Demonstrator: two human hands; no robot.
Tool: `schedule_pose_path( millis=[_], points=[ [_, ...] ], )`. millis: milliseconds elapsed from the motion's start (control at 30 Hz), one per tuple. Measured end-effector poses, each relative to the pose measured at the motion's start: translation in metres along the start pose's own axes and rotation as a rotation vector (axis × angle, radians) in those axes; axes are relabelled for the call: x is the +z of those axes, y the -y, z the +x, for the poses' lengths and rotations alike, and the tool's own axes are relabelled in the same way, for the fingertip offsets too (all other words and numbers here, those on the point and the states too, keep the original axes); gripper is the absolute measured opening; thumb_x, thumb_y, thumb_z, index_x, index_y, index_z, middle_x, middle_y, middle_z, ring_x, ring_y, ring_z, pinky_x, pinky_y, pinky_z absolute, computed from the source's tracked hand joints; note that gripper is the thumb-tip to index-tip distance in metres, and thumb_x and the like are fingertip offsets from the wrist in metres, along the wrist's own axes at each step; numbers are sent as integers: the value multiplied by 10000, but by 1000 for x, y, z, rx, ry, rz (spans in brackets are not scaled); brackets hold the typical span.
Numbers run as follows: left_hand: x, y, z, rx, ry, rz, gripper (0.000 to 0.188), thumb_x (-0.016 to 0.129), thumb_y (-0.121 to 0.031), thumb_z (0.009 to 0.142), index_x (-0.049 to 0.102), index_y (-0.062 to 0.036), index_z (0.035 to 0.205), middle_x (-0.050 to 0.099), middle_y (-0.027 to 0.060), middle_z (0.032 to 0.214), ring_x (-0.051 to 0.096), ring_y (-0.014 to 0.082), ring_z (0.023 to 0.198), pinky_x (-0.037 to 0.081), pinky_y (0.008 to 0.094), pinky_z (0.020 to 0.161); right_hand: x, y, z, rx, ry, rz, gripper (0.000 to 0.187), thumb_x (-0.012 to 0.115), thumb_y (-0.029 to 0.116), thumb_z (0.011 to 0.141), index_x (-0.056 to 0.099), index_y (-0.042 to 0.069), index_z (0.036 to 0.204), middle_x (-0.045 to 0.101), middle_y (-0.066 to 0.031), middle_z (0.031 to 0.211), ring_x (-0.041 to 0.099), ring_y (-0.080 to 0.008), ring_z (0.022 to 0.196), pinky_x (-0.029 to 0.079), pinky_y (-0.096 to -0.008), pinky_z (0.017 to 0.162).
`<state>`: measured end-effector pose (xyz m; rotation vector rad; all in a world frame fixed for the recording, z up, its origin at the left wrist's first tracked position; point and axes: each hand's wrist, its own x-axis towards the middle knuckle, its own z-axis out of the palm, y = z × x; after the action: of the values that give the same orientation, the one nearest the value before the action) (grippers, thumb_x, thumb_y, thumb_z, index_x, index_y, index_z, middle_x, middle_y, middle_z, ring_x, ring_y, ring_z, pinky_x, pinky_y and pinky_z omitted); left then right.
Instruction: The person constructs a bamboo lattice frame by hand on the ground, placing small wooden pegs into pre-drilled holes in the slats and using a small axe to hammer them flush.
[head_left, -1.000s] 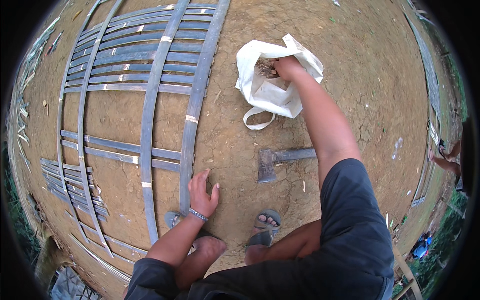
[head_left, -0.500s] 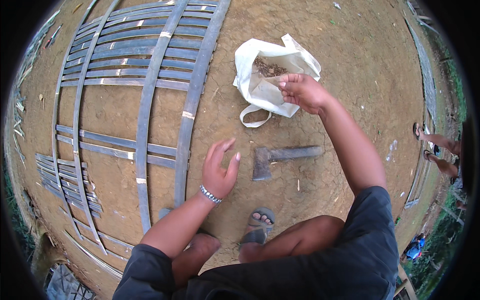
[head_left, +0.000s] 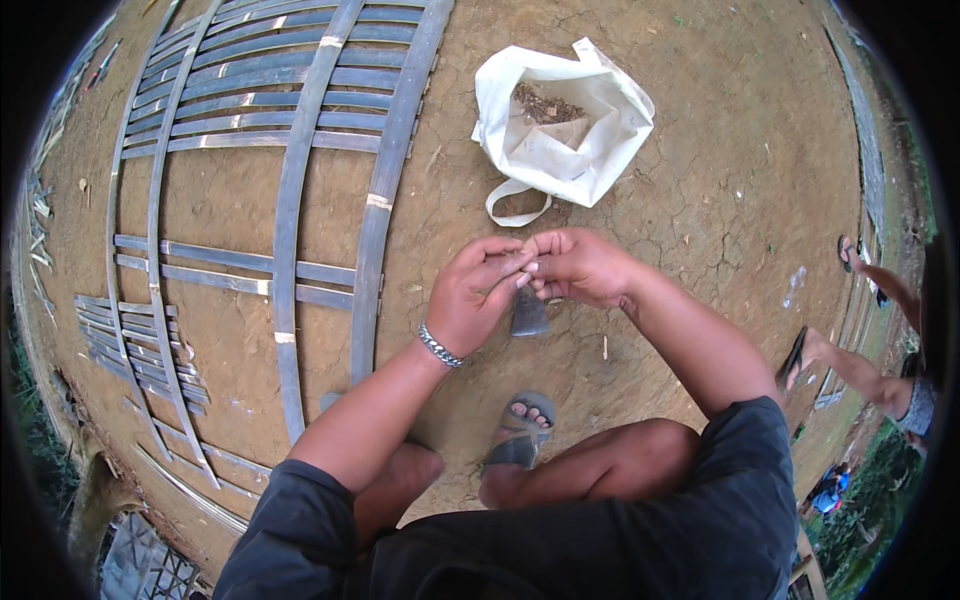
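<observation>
The fingertips of the left hand [head_left: 472,290] and right hand [head_left: 590,268] meet, hiding whatever may be between them; each grip looks narrow, but I cannot tell whether either holds anything. Just past them the axe [head_left: 530,318] lies on the ground [head_left: 730,200], only its blade in sight, the rest behind the hands. The lattice [head_left: 376,220] is cut off at its far end, a bystander's legs [head_left: 860,375] by the dark rim. One sandal [head_left: 517,430] shows well; its pair is mostly hidden.

The blade is dark grey, flaring toward its edge. The bag [head_left: 498,100], white and open-mouthed, sits well in from the ground's right edge, brown bits [head_left: 548,107] inside.

Counted: one axe, one bag, one bracelet [head_left: 438,345], four long slats in the lattice, two bystander's legs.
</observation>
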<state>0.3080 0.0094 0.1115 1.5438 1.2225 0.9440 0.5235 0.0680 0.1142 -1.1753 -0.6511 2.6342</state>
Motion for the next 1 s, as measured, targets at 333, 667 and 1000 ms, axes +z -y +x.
schedule_pose_path(
  millis=[333,667,1000],
  points=[
    [2,31,-85,-217,-52,48,111,737,-66,879,753,-28,982,691,127,910,674,272,801,534,356,695,25,-83,13,205,7,153,217,622,196,1034,690,41,1170,713,-5,1023,672,-70,879,569,-247,830],
    [-10,27,-103,-234,39,113,52,744,-79,876,729,-33,895,688,118,824,674,289,728,535,378,644,31,-97,24,382,-30,95,182,658,227,1016,685,53,1063,706,6,899,674,-76,781,581,-247,721],
    [-13,33,-130,-662,-235,-575,143,643,-101,1000,676,-31,1120,709,69,914,665,155,739,543,299,689,37,-99,32,320,27,169,152,667,168,1005,670,46,1096,690,-8,938,670,-80,806,603,-263,769]
  ],
)
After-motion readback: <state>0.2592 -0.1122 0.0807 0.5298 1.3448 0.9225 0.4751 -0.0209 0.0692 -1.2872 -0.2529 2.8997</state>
